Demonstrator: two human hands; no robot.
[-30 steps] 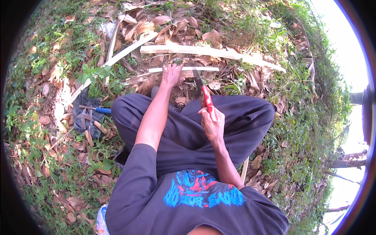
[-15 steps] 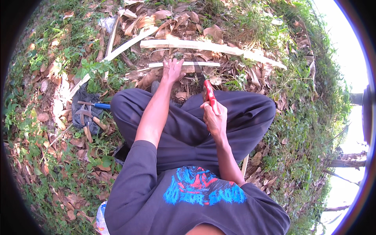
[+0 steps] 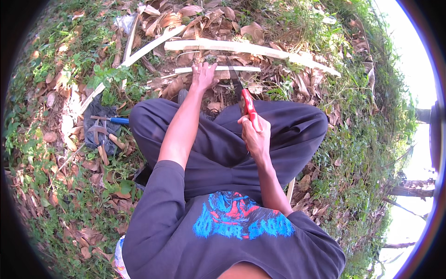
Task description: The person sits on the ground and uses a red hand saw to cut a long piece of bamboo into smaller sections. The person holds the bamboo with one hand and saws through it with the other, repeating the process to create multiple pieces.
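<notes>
A narrow, pale wood strip (image 3: 244,69) lies crosswise on the ground just beyond my crossed legs. My left hand (image 3: 203,78) presses down on it left of its middle, fingers bent over it. In my right hand (image 3: 256,135) is a hand saw, its red handle (image 3: 249,109) wrapped by my fingers. The dark saw blade (image 3: 235,80) points away from me and crosses the strip a little right of my left hand. Whether its teeth are in the wood is too small to tell. Under the strip shows another piece of wood (image 3: 224,75).
Beyond the strip lies a longer pale plank (image 3: 223,45). Another long strip (image 3: 148,48) slants at the left. Beside my left knee, a blue-handled tool (image 3: 118,120) and wooden-handled tools (image 3: 103,153) rest on black plastic (image 3: 93,132). Dry leaves and grass surround me.
The whole scene sits slightly higher in the picture. Both hands keep their hold, and the saw still crosses the strip at about the same spot.
</notes>
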